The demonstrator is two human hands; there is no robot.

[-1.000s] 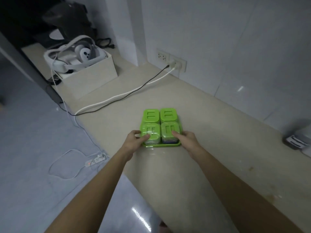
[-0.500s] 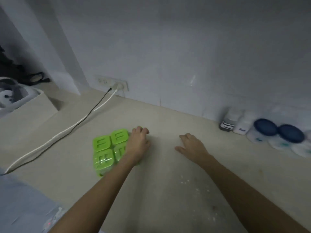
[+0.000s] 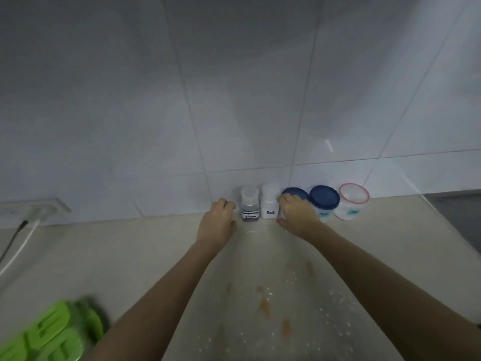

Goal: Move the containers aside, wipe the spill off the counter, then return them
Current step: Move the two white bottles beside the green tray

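Against the tiled wall stands a row of containers: a grey-capped labelled bottle [image 3: 249, 203], a white salt bottle [image 3: 270, 204], two blue-lidded tubs [image 3: 296, 194] [image 3: 324, 198] and a red-rimmed clear tub [image 3: 353, 200]. My left hand [image 3: 217, 222] hovers just left of the grey-capped bottle, fingers curled, holding nothing. My right hand [image 3: 296, 214] is spread just right of the salt bottle and covers part of the first blue-lidded tub. Orange stains and white specks, the spill [image 3: 265, 306], lie on the beige counter [image 3: 130, 256] between my forearms.
The green tray of lidded green boxes [image 3: 49, 334] sits at the counter's near left corner. A wall socket [image 3: 31, 208] with a black and a white cable [image 3: 18, 251] is at the far left. A darker area lies beyond the counter's right end [image 3: 453, 212].
Both hands left the green tray and reached forward to the bottles at the wall. My view swung right, so the tray now lies at the lower left.
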